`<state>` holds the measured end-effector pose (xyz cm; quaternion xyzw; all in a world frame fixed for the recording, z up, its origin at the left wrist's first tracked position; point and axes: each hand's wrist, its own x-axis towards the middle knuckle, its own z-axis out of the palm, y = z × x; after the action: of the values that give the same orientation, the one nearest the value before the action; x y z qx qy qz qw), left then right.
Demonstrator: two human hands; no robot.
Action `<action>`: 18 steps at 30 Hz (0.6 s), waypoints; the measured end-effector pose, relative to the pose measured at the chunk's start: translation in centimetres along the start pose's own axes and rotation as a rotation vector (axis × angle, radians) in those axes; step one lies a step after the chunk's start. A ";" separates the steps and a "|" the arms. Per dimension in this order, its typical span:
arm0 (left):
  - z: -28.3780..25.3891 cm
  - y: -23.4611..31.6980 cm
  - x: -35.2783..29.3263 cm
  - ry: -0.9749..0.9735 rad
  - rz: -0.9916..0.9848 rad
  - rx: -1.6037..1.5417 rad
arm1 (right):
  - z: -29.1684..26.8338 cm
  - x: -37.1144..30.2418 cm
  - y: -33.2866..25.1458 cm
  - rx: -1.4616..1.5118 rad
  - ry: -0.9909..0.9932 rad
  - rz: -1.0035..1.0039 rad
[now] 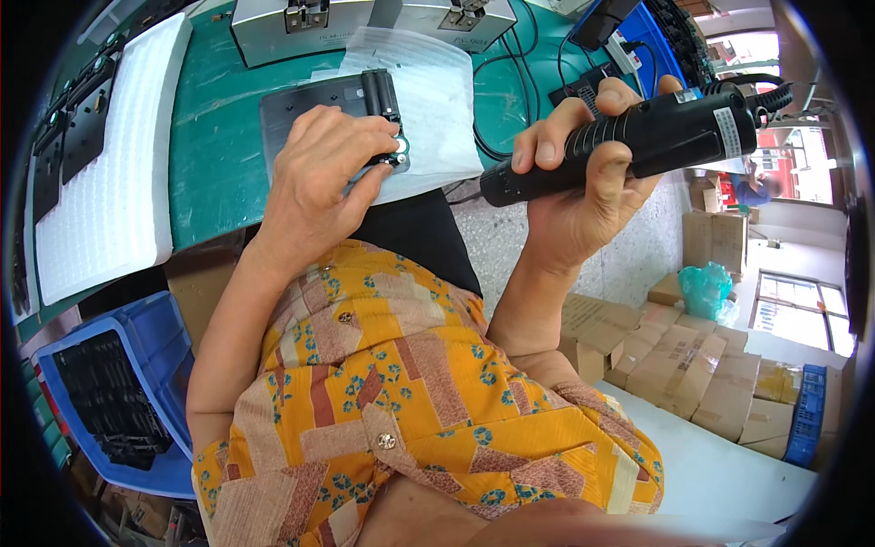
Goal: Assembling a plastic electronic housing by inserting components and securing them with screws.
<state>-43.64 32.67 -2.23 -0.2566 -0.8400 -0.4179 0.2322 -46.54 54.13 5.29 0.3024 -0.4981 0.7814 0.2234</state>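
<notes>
My right hand [583, 205] is wrapped round a black electric screwdriver [670, 132], held up level above the table's right side with its cord leaving the far end. My left hand [319, 178] lies over a flat black plastic device [305, 102], curled fingers and thumb closed at its right edge. Beside the fingertips is a small round silvery part [401, 146]. A black cylindrical section [378, 91] runs along the device's upper right. The device lies partly on a translucent white sheet [442, 118]. My palm hides part of it.
The green tabletop [214, 118] carries a white foam tray [118, 164] at left and silvery metal boxes [301, 36] at the back. Black cables [519, 68] run at right. A blue crate [150, 328] of black parts stands lower left. Cardboard boxes [674, 360] are stacked at right.
</notes>
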 end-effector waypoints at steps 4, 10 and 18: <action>0.1 0.0 0.0 0.000 0.006 -0.001 | -0.8 0.5 -0.5 0.291 -0.118 0.109; 0.1 0.0 0.1 0.014 0.017 0.014 | -0.9 0.5 -1.6 0.174 -0.203 0.193; 0.3 0.0 -0.3 0.018 0.004 0.007 | 0.1 0.1 -1.1 -0.010 -0.094 0.092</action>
<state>-43.49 32.79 -2.57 -0.2536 -0.8387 -0.4169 0.2415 -45.89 54.53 6.08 0.3143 -0.5252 0.7734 0.1651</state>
